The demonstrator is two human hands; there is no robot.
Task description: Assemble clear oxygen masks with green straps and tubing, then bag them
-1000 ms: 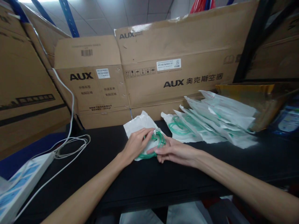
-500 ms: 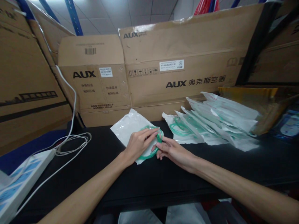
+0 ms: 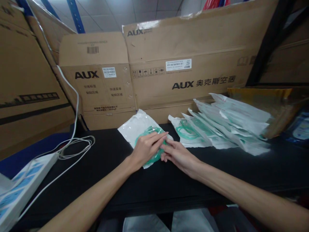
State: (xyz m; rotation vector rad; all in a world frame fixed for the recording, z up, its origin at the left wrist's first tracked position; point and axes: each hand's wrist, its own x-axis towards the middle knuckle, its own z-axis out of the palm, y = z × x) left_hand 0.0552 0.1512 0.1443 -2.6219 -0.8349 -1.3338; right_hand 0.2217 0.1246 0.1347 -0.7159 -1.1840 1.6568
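Observation:
A white pouch (image 3: 134, 126) lies on the black table (image 3: 169, 185) in front of me. A coil of green tubing (image 3: 150, 130) shows at its near end, mostly under my fingers. My left hand (image 3: 147, 146) lies flat on the coil and pouch with its fingers stretched out. My right hand (image 3: 177, 155) meets it from the right, its fingertips closed on the pouch's near edge beside the coil. Whether the coil is fully inside the pouch is hidden by the hands.
A fanned pile of similar white pouches (image 3: 229, 125) with green tubing lies to the right. Cardboard boxes (image 3: 193, 45) wall off the back and left. A power strip (image 3: 16, 190) and a white cable (image 3: 72, 149) lie at the left. A yellow packet (image 3: 263, 96) leans at the right.
The green coil has slid further towards the pouch and now shows less. My left hand has flattened over it, and my right hand has drawn in against the left.

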